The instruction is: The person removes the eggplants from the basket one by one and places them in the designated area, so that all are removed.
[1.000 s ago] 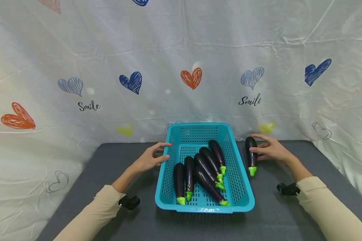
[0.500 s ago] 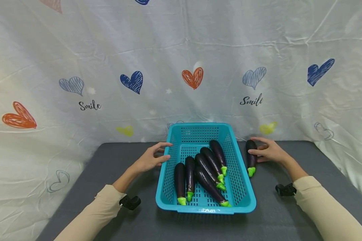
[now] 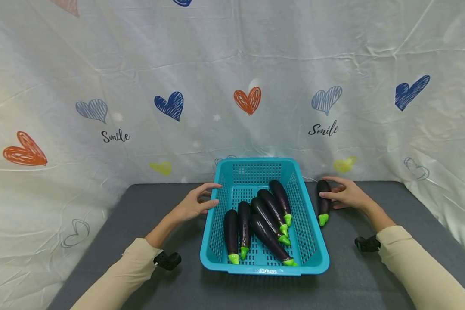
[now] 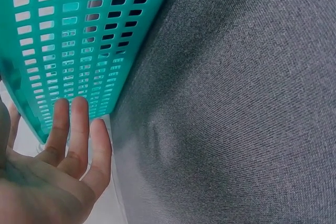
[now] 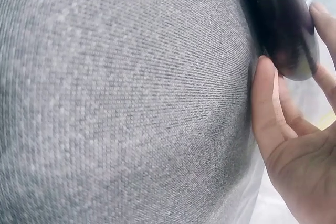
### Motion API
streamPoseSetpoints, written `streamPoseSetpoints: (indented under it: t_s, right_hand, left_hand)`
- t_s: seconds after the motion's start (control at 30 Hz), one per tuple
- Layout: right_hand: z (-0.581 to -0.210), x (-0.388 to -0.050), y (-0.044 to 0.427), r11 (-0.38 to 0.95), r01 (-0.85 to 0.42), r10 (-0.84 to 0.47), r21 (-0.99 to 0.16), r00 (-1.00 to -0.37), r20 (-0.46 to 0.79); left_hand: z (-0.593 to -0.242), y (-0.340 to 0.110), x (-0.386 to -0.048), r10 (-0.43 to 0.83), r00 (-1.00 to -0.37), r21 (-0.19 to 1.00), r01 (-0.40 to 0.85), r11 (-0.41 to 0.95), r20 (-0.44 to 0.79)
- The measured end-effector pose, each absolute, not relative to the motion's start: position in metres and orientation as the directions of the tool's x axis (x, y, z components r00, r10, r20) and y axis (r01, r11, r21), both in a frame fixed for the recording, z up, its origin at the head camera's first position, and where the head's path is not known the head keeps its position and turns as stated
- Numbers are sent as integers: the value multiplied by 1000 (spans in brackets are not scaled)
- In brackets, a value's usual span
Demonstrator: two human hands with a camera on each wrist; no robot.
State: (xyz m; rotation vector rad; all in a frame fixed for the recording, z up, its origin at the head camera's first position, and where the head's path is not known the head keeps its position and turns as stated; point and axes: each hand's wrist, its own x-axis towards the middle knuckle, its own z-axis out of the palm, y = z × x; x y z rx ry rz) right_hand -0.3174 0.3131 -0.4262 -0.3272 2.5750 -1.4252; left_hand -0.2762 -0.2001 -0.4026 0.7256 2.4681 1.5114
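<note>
Nearest, a blue basket (image 3: 265, 270) holds six eggplants (image 3: 269, 239); the left hand (image 3: 191, 204) touches its rim, fingers loosely extended. Farther back, the right hand (image 3: 346, 196) pinches another eggplant (image 3: 324, 208), which has dropped slightly, so it seems set down on the table (image 3: 236, 297) outside the basket.

Right grip (image 3: 348, 196) on eggplant (image 3: 323, 207) beside turquoise basket (image 3: 264, 270)

Lone eggplant (image 3: 323, 209): was partly covered by the right hand (image 3: 348, 196) and ran past the right wrist view's top edge.
Left hand (image 4: 55, 182): was cut off by its wrist view's left and bottom edges.
Basket (image 3: 324, 257): ran past the left wrist view's top edge.
Rim lettering (image 3: 267, 271): was too small to read.
Sleeves (image 3: 120, 277): ran out of the head view.
</note>
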Motion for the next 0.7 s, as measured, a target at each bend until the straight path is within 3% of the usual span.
streamPoseSetpoints:
  t_s: [0.7]
  right_hand:
    - [-421,-317,316,535,-74,-284,-842,-954,-97]
  left_hand:
    - [-403,-200,-276,475,-873,872,317,373,114]
